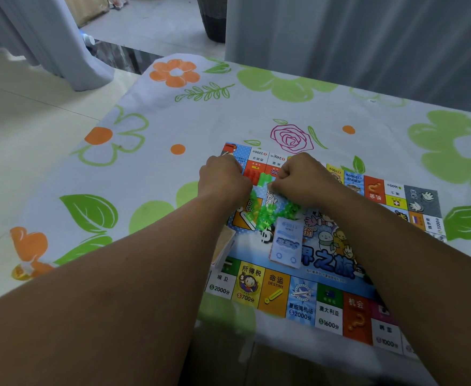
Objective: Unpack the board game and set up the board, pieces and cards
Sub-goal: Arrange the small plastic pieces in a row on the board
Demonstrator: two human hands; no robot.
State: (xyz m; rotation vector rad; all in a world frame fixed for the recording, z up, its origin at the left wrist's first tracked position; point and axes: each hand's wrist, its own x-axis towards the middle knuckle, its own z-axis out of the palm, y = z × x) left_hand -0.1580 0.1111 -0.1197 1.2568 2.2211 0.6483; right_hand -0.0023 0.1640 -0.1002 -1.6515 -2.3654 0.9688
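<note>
Board [329, 310] lies flat at centre-right of the frame on the floral bench [189, 121], print facing you. Green pieces [267, 215] are heaped on its upper-left part, with a blue card stack [285, 240] just below them. Your right hand [304, 181] has its grip curled tight, apparently pinching green plastic at the fingertips, probably to separate pieces. Your left hand [223, 181] is curled alongside; you cannot tell what its grip holds.

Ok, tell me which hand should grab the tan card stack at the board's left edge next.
Left, probably. The tan card stack lies just beside the left forearm, straight back from the left hand. The right hand would have to cross the green pieces.
</note>
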